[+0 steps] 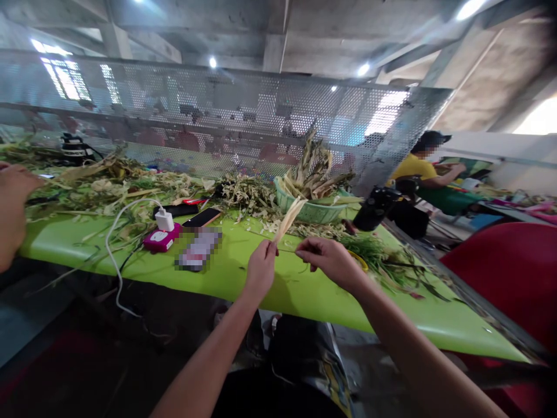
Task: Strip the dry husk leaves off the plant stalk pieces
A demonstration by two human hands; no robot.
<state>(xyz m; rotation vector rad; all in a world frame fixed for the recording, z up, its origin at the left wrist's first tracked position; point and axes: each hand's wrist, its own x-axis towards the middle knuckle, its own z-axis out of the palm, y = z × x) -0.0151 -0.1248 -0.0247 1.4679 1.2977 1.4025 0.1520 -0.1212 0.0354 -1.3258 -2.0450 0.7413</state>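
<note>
My left hand [261,267] is closed around the lower end of a pale, dried husk bundle [289,219], which looks like corn husk and fans upward from my fist. Just to its right, my right hand [328,259] pinches a thin strand [287,251] stretched taut from the base of the bundle. Both hands are above the bright green table cover [304,296]. Behind them stands a green plastic basket [311,213] filled with dried husks [315,168]. Green grass-like stems [376,255] lie beyond my right hand.
Left are a magenta power socket [161,239], white charger [164,219], dangling cable [114,232] and two phones. Loose husks [100,191] cover the back before a mesh panel [209,122]. Another person's hand [15,203] enters left. A red chair [509,273] stands right.
</note>
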